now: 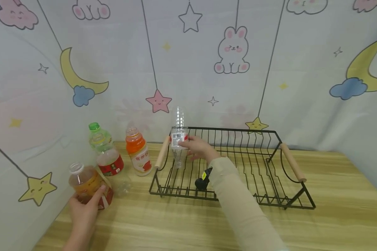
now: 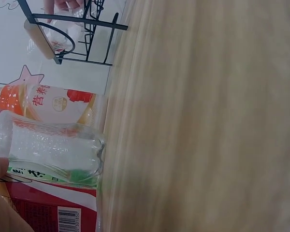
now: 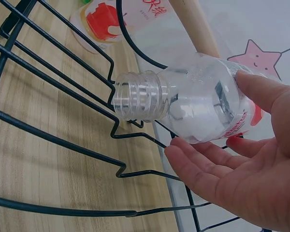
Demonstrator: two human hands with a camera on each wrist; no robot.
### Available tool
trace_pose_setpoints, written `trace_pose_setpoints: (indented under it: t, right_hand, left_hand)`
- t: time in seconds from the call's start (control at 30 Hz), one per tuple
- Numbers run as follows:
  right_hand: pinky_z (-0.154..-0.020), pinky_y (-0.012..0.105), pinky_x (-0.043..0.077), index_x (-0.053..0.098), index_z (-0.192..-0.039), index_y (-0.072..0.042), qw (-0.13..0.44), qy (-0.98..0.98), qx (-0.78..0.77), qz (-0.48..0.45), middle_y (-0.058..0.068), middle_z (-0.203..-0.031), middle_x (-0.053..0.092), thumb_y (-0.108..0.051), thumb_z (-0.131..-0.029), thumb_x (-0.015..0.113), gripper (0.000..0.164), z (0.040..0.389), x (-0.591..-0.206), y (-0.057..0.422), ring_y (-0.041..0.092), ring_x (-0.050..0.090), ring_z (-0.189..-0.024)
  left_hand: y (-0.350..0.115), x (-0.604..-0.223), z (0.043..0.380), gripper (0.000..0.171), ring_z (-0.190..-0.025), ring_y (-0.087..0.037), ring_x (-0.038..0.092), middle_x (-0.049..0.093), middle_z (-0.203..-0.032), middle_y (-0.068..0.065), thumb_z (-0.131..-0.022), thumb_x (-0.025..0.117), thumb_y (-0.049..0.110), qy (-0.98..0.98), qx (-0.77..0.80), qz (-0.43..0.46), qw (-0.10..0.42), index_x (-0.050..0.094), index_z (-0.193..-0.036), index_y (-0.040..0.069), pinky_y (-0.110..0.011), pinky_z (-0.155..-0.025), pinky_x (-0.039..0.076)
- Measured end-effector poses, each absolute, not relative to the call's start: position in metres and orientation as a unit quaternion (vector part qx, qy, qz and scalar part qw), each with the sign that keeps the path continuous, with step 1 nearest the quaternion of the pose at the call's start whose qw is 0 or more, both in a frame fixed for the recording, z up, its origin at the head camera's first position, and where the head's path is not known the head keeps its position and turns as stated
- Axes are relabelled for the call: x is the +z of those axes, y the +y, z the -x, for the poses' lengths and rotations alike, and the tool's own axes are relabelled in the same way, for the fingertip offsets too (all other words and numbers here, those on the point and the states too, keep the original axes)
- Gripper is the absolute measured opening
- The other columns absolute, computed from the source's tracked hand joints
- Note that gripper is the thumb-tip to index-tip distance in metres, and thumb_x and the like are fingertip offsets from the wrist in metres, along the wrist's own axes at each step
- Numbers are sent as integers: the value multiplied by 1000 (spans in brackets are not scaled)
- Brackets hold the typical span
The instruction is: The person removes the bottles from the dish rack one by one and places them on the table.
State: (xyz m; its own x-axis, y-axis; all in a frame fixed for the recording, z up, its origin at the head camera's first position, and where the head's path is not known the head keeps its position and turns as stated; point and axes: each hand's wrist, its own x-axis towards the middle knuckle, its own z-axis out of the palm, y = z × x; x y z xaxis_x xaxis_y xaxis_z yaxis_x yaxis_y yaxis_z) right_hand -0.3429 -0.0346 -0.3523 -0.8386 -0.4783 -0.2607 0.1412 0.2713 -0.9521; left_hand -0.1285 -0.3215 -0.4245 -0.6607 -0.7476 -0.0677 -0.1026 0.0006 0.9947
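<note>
My right hand (image 1: 202, 149) holds a clear plastic bottle (image 1: 177, 139) neck down at the left end of a black wire dish rack. In the right wrist view, the uncapped mouth of this bottle (image 3: 195, 99) points at the wires, with the thumb on one side and fingers (image 3: 198, 169) below. At the far left, my left hand (image 1: 84, 211) grips an uncapped bottle with an orange and red label (image 1: 87, 181), thumb across its front. In the left wrist view only the thumb side of that hand (image 2: 5, 208) shows, beside the red label (image 2: 53, 205).
The rack has wooden handles (image 1: 293, 163) at both ends. Left of it stand an orange-topped bottle (image 1: 139, 151), a clear bottle with a red label (image 1: 111, 164) and a green-capped bottle (image 1: 94, 130). A printed curtain (image 1: 191, 69) hangs behind the wooden table (image 1: 138, 223).
</note>
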Motion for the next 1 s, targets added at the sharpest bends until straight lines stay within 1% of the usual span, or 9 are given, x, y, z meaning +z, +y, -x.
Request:
trace_pose_setpoints:
  t: [0.2, 0.47, 0.5, 0.57, 0.6, 0.7, 0.77, 0.83, 1.0]
  right_hand:
    - [-103, 50, 42, 22, -151, -3, 241, 751, -605, 107, 23, -142, 43, -29, -95, 61, 72, 340, -344, -31, 44, 46, -126]
    - [-100, 45, 47, 23, -152, -6, 202, 764, -605, 96, 21, -143, 44, -33, -94, 63, 76, 341, -331, -22, 40, 51, -123]
    - [-99, 44, 47, 23, -152, -6, 200, 764, -606, 96, 20, -143, 44, -33, -94, 63, 75, 341, -329, -20, 40, 51, -123]
    - [-99, 43, 48, 23, -152, -7, 196, 763, -609, 97, 20, -142, 45, -33, -94, 62, 74, 342, -326, -16, 39, 51, -123]
    - [-99, 43, 48, 24, -152, -7, 195, 760, -613, 97, 19, -141, 46, -32, -94, 62, 73, 342, -324, -15, 39, 51, -124]
    - [-100, 43, 47, 24, -151, -5, 193, 746, -629, 105, 19, -140, 46, -29, -96, 60, 70, 342, -319, -10, 41, 50, -124]
    - [-100, 43, 47, 22, -151, -5, 195, 735, -641, 104, 20, -141, 45, -28, -96, 60, 71, 341, -315, -7, 41, 49, -125]
    - [-100, 43, 47, 21, -152, -5, 195, 728, -649, 104, 20, -142, 43, -28, -96, 60, 71, 340, -311, -4, 42, 49, -125]
    - [-99, 45, 47, 21, -152, -8, 193, 725, -651, 110, 19, -141, 45, -31, -96, 60, 72, 338, -302, 6, 41, 53, -121]
  left_hand:
    - [-321, -425, 131, 91, -92, -11, 41, 34, -117, -4, -84, 74, 33, -676, -610, -327, 251, 17, -146, -2, -13, -54, 47]
    - [-323, -425, 130, 93, -112, -22, 38, 27, -140, -21, -86, 71, 37, -698, -592, -326, 235, 13, -148, -2, -6, -63, 38]
    - [-323, -425, 130, 93, -117, -25, 37, 25, -143, -23, -87, 70, 38, -700, -591, -326, 234, 13, -148, -2, -7, -67, 38]
    - [-323, -424, 129, 93, -126, -33, 33, 22, -147, -26, -87, 69, 37, -702, -590, -322, 233, 11, -149, -3, -17, -86, 43]
    - [-324, -424, 129, 94, -131, -36, 30, 21, -148, -27, -88, 69, 37, -703, -590, -320, 234, 10, -149, -3, -25, -95, 42]
    - [-324, -422, 129, 96, -138, -41, 22, 17, -152, -27, -88, 69, 35, -701, -598, -311, 235, 6, -150, -2, -48, -113, 26]
    - [-324, -419, 128, 99, -141, -41, 18, 13, -154, -26, -87, 70, 34, -697, -605, -307, 233, 2, -151, 1, -52, -116, 18]
    - [-324, -413, 128, 103, -142, -39, 17, 10, -156, -23, -86, 71, 35, -691, -612, -309, 229, -3, -152, 6, -51, -116, 18]
    - [-324, -398, 121, 109, -147, -33, 3, -1, -160, -15, -85, 70, 42, -694, -603, -325, 220, -12, -152, 18, -51, -117, 12]
